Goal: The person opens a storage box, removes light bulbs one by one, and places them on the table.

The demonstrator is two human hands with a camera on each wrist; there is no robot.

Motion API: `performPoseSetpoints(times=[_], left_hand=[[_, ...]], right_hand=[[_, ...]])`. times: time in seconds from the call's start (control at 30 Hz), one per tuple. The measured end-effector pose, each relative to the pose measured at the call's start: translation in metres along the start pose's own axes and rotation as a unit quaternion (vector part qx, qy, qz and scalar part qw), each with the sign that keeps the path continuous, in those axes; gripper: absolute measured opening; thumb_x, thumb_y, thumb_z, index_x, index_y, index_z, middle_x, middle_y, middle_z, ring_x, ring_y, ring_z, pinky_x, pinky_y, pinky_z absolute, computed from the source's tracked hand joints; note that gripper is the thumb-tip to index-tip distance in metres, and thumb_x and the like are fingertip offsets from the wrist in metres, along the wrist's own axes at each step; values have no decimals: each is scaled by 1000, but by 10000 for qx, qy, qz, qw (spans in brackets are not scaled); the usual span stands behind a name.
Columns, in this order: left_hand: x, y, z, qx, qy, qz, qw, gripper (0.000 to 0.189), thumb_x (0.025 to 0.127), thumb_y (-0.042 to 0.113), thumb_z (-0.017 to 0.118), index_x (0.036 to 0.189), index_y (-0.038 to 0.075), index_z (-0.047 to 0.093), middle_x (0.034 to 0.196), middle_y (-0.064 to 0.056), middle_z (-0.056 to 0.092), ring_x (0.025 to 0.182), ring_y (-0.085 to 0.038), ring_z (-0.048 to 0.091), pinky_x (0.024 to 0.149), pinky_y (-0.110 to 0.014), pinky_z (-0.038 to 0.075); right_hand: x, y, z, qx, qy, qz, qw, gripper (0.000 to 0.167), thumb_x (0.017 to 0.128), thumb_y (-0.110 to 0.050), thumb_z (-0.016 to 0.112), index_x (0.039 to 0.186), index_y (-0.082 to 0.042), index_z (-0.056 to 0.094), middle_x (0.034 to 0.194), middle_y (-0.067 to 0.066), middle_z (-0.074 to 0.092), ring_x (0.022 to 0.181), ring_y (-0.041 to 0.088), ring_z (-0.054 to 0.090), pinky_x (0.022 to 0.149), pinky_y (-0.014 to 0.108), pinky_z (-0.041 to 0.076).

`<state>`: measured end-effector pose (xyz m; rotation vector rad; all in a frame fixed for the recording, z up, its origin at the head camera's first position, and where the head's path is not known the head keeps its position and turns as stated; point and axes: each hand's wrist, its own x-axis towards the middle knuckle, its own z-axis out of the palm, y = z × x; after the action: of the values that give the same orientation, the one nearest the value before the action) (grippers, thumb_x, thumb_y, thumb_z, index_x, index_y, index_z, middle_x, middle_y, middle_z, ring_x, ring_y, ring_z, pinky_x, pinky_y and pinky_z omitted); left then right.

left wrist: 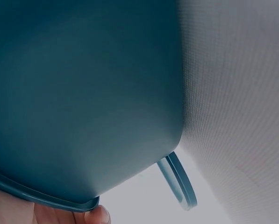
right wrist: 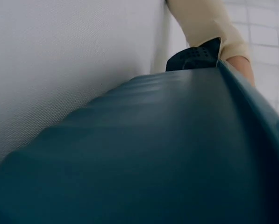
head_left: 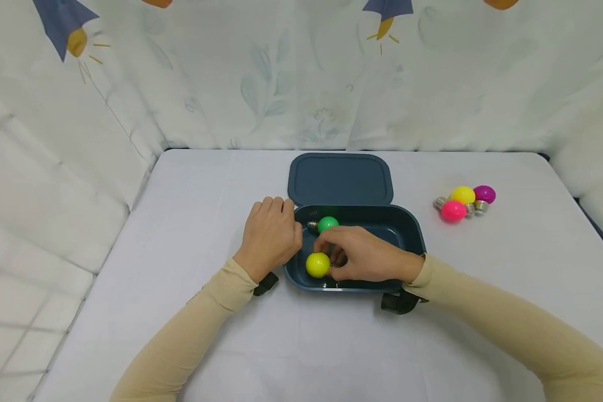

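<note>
In the head view, my right hand (head_left: 367,254) reaches into a dark blue box (head_left: 412,229) and pinches a yellow light bulb (head_left: 317,265) by its metal screw base, which the fingers partly cover. Just beyond those fingers, a green light bulb (head_left: 328,224) lies in the box, its base pointing left. My left hand (head_left: 271,237) holds the box at its left rim. From the left wrist, the fingers (left wrist: 98,215) show along the rim, below the box's outer wall (left wrist: 83,102). The box's side (right wrist: 144,144) fills much of the right wrist view and hides the right hand.
Behind the box lies its flat blue lid (head_left: 340,180). To the right, a pink bulb (head_left: 453,211), a yellow bulb (head_left: 463,194) and a purple bulb (head_left: 484,194) lie clustered on the white tabletop (head_left: 221,357). A patterned curtain (head_left: 301,72) hangs behind the table.
</note>
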<state>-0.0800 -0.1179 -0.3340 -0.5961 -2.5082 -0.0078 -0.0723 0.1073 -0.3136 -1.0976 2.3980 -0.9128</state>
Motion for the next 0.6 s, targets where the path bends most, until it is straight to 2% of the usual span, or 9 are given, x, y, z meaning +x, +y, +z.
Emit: performPoseSetpoints(times=[0.2, 0.5, 0.6], left_hand=[[0, 0, 1, 68, 104, 71, 9999, 18, 91, 14, 54, 75, 4, 55, 67, -9, 49, 62, -26, 45, 58, -35, 32], [-1, 0, 1, 27, -73, -6, 10000, 18, 91, 14, 53, 77, 3, 55, 68, -10, 52, 63, -27, 47, 59, -35, 33], [-1, 0, 1, 9, -36, -9, 10000, 18, 91, 14, 53, 77, 3, 56, 68, -11, 52, 63, -27, 47, 59, -36, 34]], right_hand=[[-10, 1, -3, 44, 109, 40, 9999, 35, 86, -9, 73, 119, -13, 65, 114, 1, 68, 88, 8, 69, 82, 21, 59], [-30, -6, -15, 209, 470, 134, 9986, 37, 86, -10, 76, 120, -14, 65, 116, 2, 67, 89, 7, 69, 84, 28, 62], [-38, -7, -18, 248, 618, 107, 9977, 39, 85, -10, 78, 121, -13, 64, 116, 2, 68, 89, 7, 69, 85, 28, 62]])
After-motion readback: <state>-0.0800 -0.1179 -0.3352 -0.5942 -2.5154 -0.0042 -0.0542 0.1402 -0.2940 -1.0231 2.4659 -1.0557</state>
